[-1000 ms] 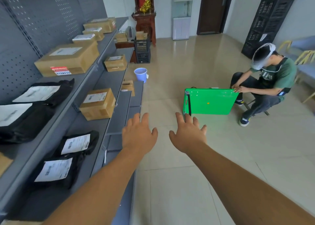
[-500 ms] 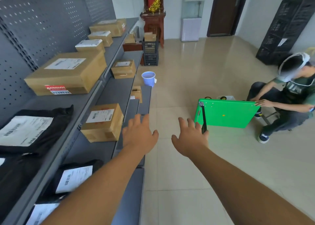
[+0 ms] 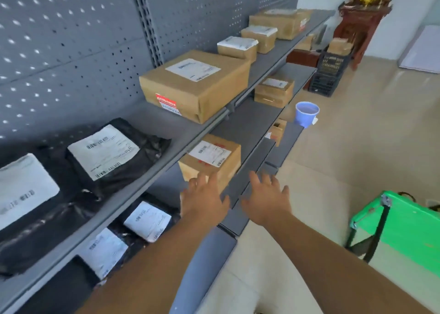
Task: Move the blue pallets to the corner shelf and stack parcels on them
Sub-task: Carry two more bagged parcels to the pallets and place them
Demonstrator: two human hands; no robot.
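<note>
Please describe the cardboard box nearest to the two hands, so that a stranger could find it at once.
Find the grey shelf rack along the pegboard wall and take the second shelf down. Just beyond the left hand stands a cardboard box. Unlike the black bags beside it, it is brown, with a white label bearing red marks on top.

The frame was bright and evenly lit, with only soft shadows under the grey metal shelves (image 3: 247, 132). Motion blur smeared everything. Holes in the grey perforated back panel (image 3: 71, 51) at upper left stretched into dashes, print on the white paper labels (image 3: 102, 150) was unreadable, and the left hand (image 3: 204, 201) and right hand (image 3: 266, 204) at lower centre had soft fingertips. The pale glossy floor tiles (image 3: 381, 135) at right looked washed out. Shelf edges bowed toward the borders.
</note>
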